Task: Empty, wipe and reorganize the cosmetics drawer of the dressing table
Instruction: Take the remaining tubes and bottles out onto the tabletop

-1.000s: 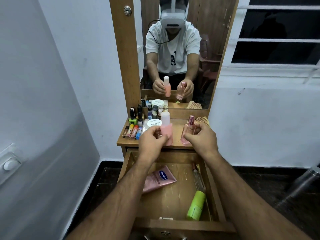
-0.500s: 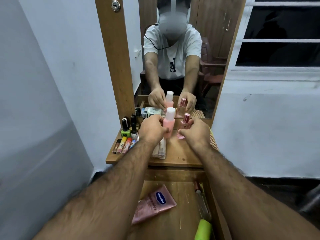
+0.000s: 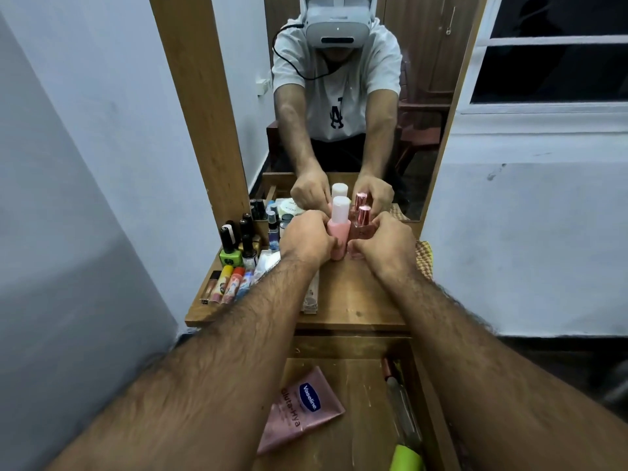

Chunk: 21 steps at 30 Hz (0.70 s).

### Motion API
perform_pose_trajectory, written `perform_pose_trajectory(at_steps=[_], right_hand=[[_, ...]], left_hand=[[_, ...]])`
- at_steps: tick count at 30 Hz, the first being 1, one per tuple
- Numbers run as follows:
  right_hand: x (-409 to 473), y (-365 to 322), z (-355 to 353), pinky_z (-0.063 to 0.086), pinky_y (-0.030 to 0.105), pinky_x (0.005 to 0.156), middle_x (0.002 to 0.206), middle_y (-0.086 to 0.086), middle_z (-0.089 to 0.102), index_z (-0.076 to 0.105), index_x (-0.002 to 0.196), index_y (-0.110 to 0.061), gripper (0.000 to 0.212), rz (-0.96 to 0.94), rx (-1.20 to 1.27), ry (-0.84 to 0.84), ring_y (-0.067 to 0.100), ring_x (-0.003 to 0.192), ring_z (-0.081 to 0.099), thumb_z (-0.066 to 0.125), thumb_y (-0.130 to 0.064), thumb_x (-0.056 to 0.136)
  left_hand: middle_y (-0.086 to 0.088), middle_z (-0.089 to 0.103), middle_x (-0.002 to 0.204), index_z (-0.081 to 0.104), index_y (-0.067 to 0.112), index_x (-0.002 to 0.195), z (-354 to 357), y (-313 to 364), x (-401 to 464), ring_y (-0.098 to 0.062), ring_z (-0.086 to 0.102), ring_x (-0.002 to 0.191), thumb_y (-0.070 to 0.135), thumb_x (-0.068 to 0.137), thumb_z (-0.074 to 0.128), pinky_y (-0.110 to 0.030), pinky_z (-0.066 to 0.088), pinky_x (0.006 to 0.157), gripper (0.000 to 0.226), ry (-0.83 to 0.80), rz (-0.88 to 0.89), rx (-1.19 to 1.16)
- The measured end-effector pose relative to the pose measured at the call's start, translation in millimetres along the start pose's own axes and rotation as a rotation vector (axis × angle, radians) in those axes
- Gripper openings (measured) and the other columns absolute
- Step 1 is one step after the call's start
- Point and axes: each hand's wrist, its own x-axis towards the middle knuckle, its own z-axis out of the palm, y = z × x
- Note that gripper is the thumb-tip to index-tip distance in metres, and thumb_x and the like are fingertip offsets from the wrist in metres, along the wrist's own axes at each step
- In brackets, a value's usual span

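on the tabletop (image 3: 343, 300), past the lip balms (image 3: 226, 283) at left, your left hand (image 3: 306, 239) grips the upright pink bottle (image 3: 338, 229), your right hand (image 3: 384, 239) grips the perfume bottle (image 3: 362, 222) beside it, above the open drawer (image 3: 360, 379).

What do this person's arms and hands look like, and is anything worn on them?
Both forearms are bare and hairy, with no watch, rings or gloves on the left hand or right hand. The mirror shows short white T-shirt sleeves ending above the elbows.
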Motion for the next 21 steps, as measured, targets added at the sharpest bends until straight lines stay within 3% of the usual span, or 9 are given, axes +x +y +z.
perform_pose_trajectory(at_steps=[8, 21], right_hand=[[-2.7, -0.7, 0.8, 0.055, 0.033, 0.083, 0.109, 0.002, 0.072, 0.062, 0.113, -0.016, 0.048, -0.012, -0.008, 0.011, 0.019, 0.103, 0.067, 0.087, -0.03, 0.073], [-6.0, -2.9, -4.9, 0.056, 0.034, 0.086, 0.105, 0.0, 0.073, 0.067, 0.112, -0.017, 0.041, -0.027, -0.014, 0.034, 0.018, 0.1, 0.067, 0.085, -0.027, 0.076]], left_hand=[[-0.001, 0.071, 0.076, 0.071, 0.019, 0.092, 2.5, 1.7, 1.2, -0.018, 0.071, 0.074, 0.028, 0.075, 0.082, -0.038, 0.06, 0.074, 0.022, 0.021, -0.031, 0.035], [0.001, 0.07, 0.086, 0.067, 0.019, 0.096, -3.2, 4.0, -6.9, -0.02, 0.07, 0.079, 0.027, 0.08, 0.08, -0.04, 0.059, 0.076, 0.022, 0.127, 0.032, 0.015]])
